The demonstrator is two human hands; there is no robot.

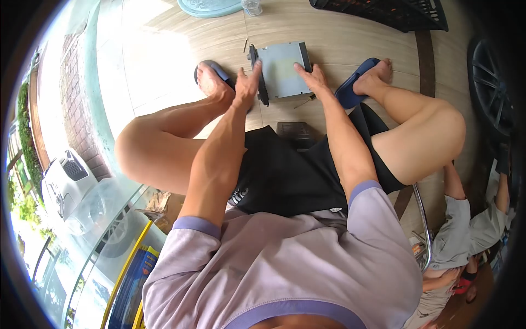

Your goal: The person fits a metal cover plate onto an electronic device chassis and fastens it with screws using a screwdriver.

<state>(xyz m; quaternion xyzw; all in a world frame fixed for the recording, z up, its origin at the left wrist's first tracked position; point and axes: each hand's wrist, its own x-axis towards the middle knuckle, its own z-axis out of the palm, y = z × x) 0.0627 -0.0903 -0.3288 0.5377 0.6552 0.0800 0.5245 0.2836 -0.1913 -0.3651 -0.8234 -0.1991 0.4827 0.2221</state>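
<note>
Between my feet, over the tiled floor, is a car stereo (282, 68), a flat grey metal box with a black front panel along its left side. My left hand (247, 82) grips it at that black panel, thumb over the edge. On the opposite side my right hand (315, 79) holds the box, its thumb on the top face near a dark edge. The underside and most of the fingers below are hidden. A small thin dark piece (245, 45) lies on the floor beyond the left end of the panel.
Above lie a black plastic crate (383, 12), a clear cup (252, 7) and the rim of a light-blue round stool or basin (211, 11). A car wheel (493, 88) stands at right, with another person (455, 230) below it. A glass case (109, 219) is at left.
</note>
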